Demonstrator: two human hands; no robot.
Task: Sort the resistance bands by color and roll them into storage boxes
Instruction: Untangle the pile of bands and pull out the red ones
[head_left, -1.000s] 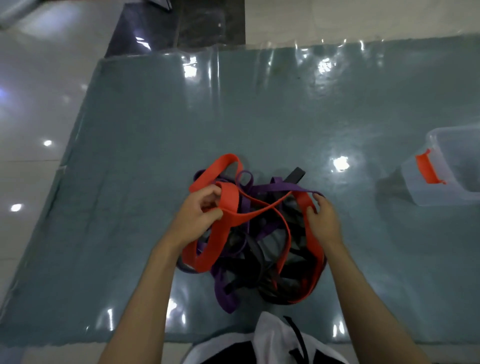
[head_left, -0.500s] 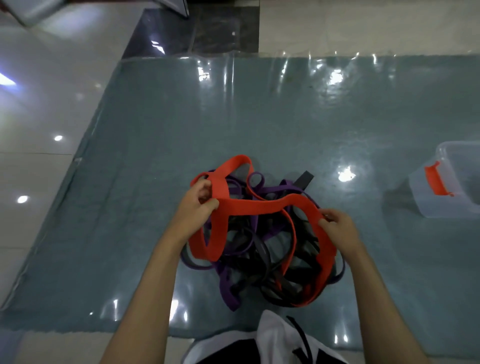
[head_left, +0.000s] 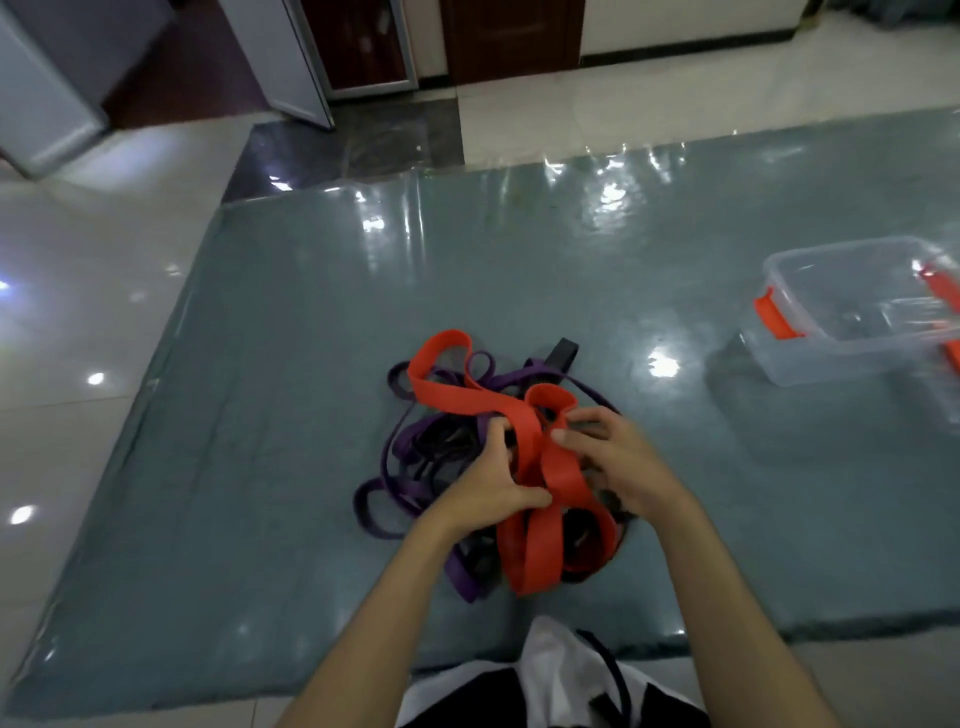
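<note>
Your left hand (head_left: 491, 480) and right hand (head_left: 618, 460) both have fingers (head_left: 571, 434) curled, pinching the red band (head_left: 558, 467) where its loops gather, likely to draw it free for rolling. It lies tangled with purple bands (head_left: 400, 467) and black bands (head_left: 447, 441) near the mat's (head_left: 260, 467) front edge. A clear storage box (head_left: 852, 317) sits toward the right edge, partly cut off. The bands under your hands are hidden.
</note>
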